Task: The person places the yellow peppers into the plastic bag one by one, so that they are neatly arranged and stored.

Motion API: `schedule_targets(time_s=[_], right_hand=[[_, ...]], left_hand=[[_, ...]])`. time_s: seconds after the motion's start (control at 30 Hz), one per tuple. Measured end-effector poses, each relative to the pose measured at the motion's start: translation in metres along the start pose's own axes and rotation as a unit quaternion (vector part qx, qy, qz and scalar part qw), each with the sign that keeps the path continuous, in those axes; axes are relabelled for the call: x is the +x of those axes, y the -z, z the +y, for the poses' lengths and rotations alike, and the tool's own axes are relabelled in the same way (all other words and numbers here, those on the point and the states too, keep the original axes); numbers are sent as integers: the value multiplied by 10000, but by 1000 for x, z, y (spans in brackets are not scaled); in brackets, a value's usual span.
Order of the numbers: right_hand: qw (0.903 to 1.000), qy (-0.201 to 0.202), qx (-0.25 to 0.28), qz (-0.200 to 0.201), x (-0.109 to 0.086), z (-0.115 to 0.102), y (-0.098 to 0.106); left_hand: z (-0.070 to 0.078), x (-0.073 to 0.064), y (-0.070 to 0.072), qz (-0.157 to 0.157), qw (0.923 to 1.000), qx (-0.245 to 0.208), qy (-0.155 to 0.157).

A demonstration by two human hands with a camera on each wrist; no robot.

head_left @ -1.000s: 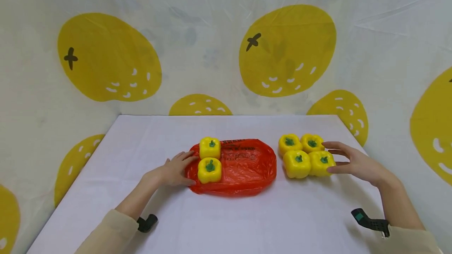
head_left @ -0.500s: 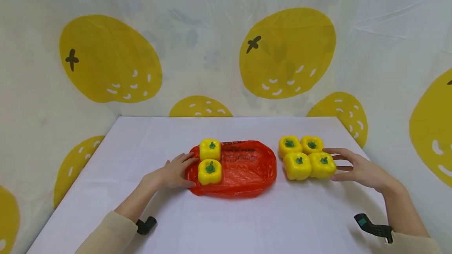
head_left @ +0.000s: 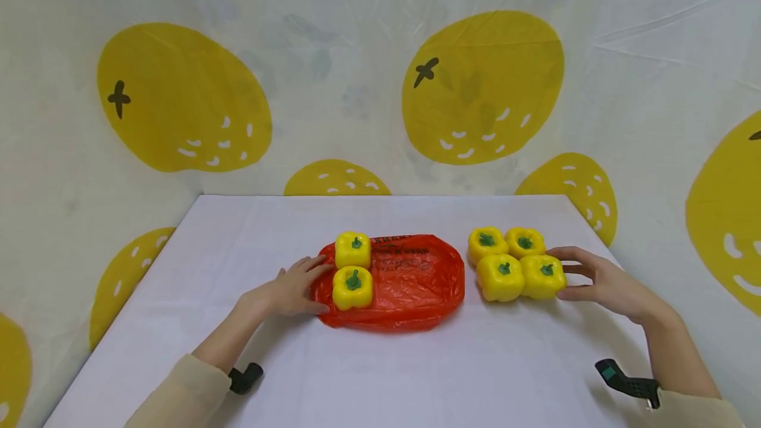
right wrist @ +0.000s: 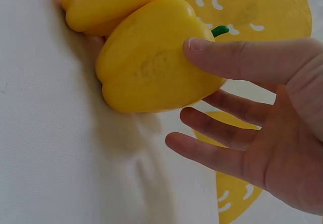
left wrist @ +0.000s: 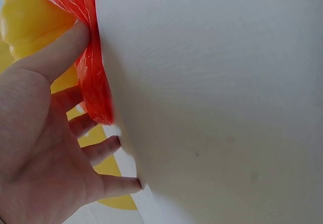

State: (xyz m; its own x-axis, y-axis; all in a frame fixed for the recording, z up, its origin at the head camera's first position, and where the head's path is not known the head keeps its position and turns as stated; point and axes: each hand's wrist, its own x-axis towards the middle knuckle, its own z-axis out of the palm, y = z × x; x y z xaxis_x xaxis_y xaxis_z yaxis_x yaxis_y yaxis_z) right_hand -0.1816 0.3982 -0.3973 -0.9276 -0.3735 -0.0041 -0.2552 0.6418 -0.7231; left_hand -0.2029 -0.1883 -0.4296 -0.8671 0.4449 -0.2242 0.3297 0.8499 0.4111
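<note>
My right grip (head_left: 606, 286) has drawn back a touch from the outer near pepper (head_left: 543, 277), the one farthest from the red bag (head_left: 416, 289) in the near row; a second ago my thumb lapped over its side. The fingers are loose and hold nothing; whether the thumb still touches, I cannot tell. That pepper and its three neighbours (head_left: 501, 278) stand bunched on the bench (head_left: 380, 375) just to the right of the red bag. My left grip (head_left: 294, 289) has hardly shifted: fingers spread, touching the red bag's left edge without clasping it. Two more peppers (head_left: 353, 287) sit on the red bag's left end, one behind the other. None of the six has visibly moved, so I judge this a lull: two on the red bag, four beside it.
</note>
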Motion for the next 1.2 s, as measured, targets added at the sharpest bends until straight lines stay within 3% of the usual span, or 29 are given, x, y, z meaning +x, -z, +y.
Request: schedule_targets(time_s=[0.4, 0.6, 1.2], right_hand=[[9997, 222, 136, -8, 3, -1, -3], [9997, 147, 179, -99, 0, -4, 0], [9978, -192, -630, 90, -9, -28, 35]], left_hand=[[0, 1, 0, -17, 10000, -20, 64], [1, 0, 1, -15, 10000, -55, 52], [1, 1, 0, -30, 9999, -27, 119]])
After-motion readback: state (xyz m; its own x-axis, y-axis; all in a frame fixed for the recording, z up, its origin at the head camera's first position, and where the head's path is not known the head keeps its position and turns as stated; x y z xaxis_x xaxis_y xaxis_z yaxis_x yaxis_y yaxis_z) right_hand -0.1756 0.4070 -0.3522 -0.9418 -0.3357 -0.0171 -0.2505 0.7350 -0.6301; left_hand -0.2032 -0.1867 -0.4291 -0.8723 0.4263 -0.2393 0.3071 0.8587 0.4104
